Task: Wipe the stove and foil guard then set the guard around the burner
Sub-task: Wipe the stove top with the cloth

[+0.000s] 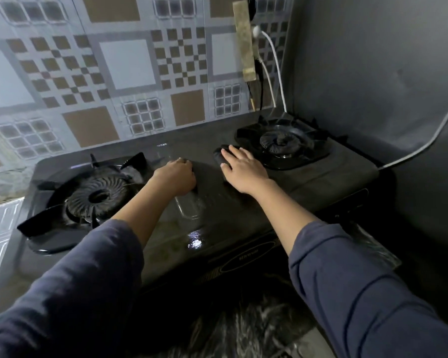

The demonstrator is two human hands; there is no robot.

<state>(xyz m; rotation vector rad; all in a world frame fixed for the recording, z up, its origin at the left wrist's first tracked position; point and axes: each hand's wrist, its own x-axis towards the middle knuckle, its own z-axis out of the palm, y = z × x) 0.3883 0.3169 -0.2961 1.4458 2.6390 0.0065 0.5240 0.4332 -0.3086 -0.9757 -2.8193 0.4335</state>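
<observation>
Two burners show on your black stove (212,210), set against the patterned wall (127,63); its glossy top is streaked. Your right hand (243,171) lies flat, fingers straight, on a dark cloth (219,153) beside the right burner (282,144). Your left hand (176,177) is curled at mid-top; its contents cannot be told.

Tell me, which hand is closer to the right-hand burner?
Right. The right hand lies just left of that burner, at its edge; the left hand sits farther left, at the middle of the stove.

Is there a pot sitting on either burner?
No, the left burner and the right burner are both bare, with no pot on them.
</observation>
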